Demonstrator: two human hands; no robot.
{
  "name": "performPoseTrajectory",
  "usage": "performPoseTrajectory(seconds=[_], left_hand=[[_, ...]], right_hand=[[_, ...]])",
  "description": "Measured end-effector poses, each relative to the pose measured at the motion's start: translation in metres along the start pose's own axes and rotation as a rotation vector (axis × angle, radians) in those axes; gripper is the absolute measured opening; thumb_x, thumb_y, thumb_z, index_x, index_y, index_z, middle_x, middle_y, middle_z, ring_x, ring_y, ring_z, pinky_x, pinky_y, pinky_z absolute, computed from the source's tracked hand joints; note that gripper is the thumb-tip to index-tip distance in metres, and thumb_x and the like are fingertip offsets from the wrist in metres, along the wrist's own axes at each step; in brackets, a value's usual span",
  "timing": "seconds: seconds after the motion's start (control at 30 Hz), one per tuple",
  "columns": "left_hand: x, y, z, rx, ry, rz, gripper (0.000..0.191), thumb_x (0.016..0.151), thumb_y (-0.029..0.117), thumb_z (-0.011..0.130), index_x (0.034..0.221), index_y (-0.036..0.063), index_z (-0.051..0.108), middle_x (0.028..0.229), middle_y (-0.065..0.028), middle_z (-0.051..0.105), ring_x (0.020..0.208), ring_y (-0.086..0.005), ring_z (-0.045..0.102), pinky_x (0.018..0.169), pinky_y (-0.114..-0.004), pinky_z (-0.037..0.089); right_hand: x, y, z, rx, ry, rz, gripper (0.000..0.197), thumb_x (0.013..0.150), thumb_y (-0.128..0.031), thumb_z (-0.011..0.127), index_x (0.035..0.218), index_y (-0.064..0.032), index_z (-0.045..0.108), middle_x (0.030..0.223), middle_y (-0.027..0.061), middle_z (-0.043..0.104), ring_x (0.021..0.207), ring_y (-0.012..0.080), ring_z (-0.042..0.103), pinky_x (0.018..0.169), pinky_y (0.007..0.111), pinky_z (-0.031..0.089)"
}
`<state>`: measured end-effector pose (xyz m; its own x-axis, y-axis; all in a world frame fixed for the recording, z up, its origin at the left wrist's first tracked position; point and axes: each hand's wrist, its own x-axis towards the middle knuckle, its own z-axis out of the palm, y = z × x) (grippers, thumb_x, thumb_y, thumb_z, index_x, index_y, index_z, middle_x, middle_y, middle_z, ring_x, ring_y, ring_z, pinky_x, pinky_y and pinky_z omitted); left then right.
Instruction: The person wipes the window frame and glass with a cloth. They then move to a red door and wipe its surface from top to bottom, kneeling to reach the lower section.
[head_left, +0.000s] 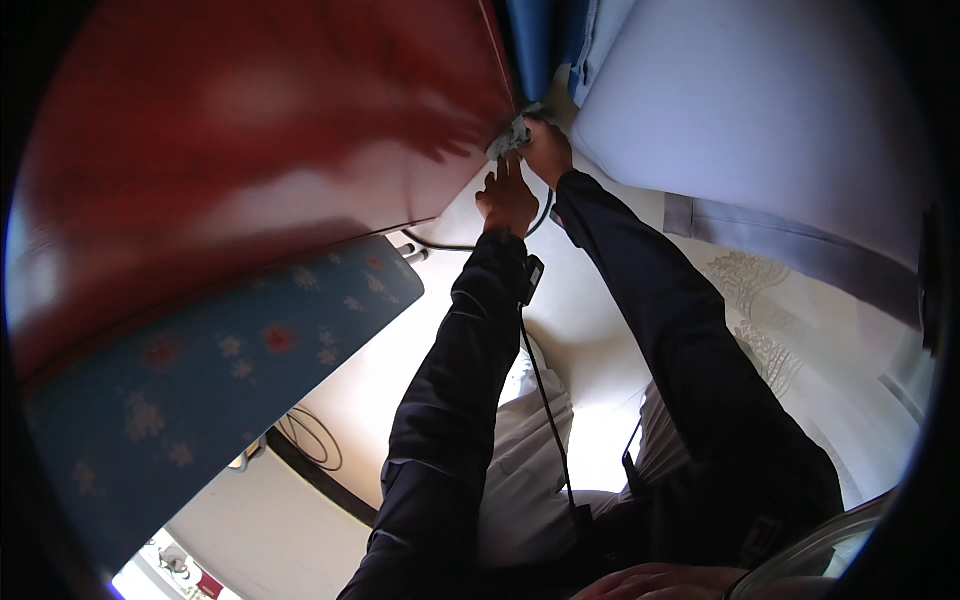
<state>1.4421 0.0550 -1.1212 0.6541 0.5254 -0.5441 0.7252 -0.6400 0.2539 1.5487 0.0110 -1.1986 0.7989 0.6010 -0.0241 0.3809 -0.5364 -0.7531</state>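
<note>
My right hand (548, 152) is closed on a crumpled grey cloth (510, 139) at the near right corner of a glossy red surface (300, 97). Just below it, my left hand (510, 201) reaches up with some fingers extended, their tips at the lower edge of the cloth. Whether those fingertips press on the cloth is hard to tell. The red surface mirrors a dark hand shape beside the cloth. Both forearms wear dark sleeves, and a small black device (533, 279) with a cable sits at my left wrist.
A blue board with a floral pattern (247, 345) lies along the red surface's lower edge. To the right is a large pale padded piece (735, 97) with a grey strip (780, 244) below. Blue fabric (536, 45) hangs beyond my hands. A dark cable (446, 247) curves below them.
</note>
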Motion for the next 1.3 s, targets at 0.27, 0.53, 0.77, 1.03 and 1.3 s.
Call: performPoseTrajectory(seconds=[0.27, 0.53, 0.77, 1.03, 1.3], left_hand=[[0.002, -0.004, 0.019, 0.026, -0.011, 0.006, 0.074, 0.082, 0.012, 0.058, 0.15, 0.0145, 0.029, 0.149, -0.0056, 0.042, 0.129, -0.0295, 0.049, 0.094, -0.047, 0.046], [-0.027, -0.023, -0.002, -0.077, -0.078, -0.083, 0.073, 0.08, 0.007, 0.059, 0.146, 0.0141, 0.029, 0.131, -0.0157, 0.057, 0.122, -0.035, 0.057, 0.095, -0.05, 0.048], [-0.05, -0.05, -0.009, -0.113, 0.191, 0.204, 0.068, 0.086, 0.005, 0.055, 0.15, 0.008, 0.031, 0.131, -0.0288, 0.055, 0.117, -0.0449, 0.056, 0.096, -0.053, 0.048], [-0.108, -0.024, -0.091, -0.076, 0.496, 0.271, 0.046, 0.088, 0.004, 0.057, 0.134, 0.0042, 0.053, 0.106, -0.0278, 0.067, 0.098, -0.0434, 0.066, 0.083, -0.048, 0.054], [-0.188, -0.014, -0.172, -0.126, 0.848, 0.295, 0.044, 0.09, 0.007, 0.058, 0.134, 0.0038, 0.057, 0.113, -0.0248, 0.065, 0.097, -0.0432, 0.066, 0.079, -0.046, 0.053]], right_hand=[[0.0, 0.01, 0.016, -0.02, 0.034, 0.044, 0.029, 0.076, -0.01, 0.067, 0.105, -0.0063, 0.068, 0.097, 0.0209, 0.07, 0.095, 0.0425, 0.065, 0.08, 0.049, 0.053], [-0.028, -0.002, 0.036, 0.226, -0.103, 0.052, 0.037, 0.076, -0.02, 0.072, 0.11, -0.0081, 0.068, 0.11, 0.0201, 0.068, 0.106, 0.0415, 0.062, 0.09, 0.047, 0.051], [-0.027, 0.0, 0.044, 0.5, -0.1, 0.114, 0.034, 0.079, -0.017, 0.065, 0.112, -0.0082, 0.067, 0.105, 0.0181, 0.071, 0.101, 0.0371, 0.066, 0.087, 0.041, 0.052], [-0.045, -0.097, -0.011, 0.703, 0.013, 0.134, 0.025, 0.076, -0.008, 0.061, 0.1, -0.0038, 0.066, 0.094, 0.0162, 0.072, 0.089, 0.0344, 0.069, 0.077, 0.039, 0.053], [-0.051, -0.22, -0.112, 1.017, -0.079, -0.283, 0.021, 0.078, -0.005, 0.065, 0.098, -0.0025, 0.064, 0.088, 0.0169, 0.07, 0.082, 0.0296, 0.069, 0.071, 0.037, 0.053]])
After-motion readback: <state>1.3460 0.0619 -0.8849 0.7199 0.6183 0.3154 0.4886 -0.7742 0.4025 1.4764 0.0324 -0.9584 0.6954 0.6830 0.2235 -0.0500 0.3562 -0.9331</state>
